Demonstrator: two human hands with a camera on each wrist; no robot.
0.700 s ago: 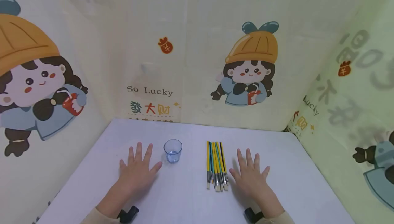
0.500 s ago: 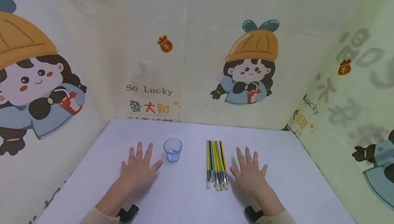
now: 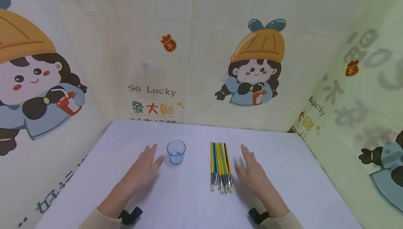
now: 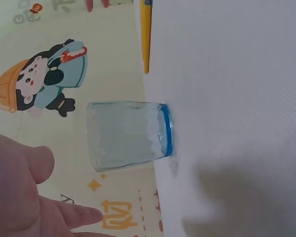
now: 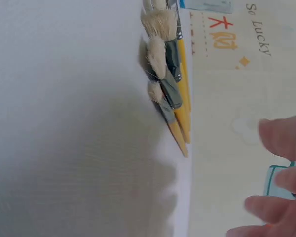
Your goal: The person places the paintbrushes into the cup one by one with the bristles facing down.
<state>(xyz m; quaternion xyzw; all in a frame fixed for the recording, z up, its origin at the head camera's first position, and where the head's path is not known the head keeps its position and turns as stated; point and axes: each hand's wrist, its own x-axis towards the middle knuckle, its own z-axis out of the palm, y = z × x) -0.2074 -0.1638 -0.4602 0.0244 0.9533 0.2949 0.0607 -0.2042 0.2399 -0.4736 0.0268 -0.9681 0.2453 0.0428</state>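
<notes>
A small clear bluish glass [image 3: 176, 152] stands upright on the white table, left of centre. Just to its left is my left hand [image 3: 141, 171], fingers extended, thumb toward the glass, touching nothing I can see. In the left wrist view the glass [image 4: 130, 136] stands apart from the thumb. Several paintbrushes [image 3: 221, 167] with yellow, teal and dark handles lie side by side, bristles toward me. My right hand [image 3: 253, 176] is held right of them, palm turned inward, fingers straight, holding nothing. The right wrist view shows the pale bristles [image 5: 160, 24] apart from my fingers [image 5: 281, 138].
The white table [image 3: 195, 208] is bounded by a cream fabric backdrop [image 3: 201, 82] at the back and both sides, printed with cartoon girls and lettering. A black strap device [image 3: 131, 215] sits at my left wrist and another black device [image 3: 259, 216] at my right.
Both hands have turned from palms down with spread fingers to palms facing inward, fingers closer together. The glass and paintbrushes stay put on the table; the head view has tilted slightly.
</notes>
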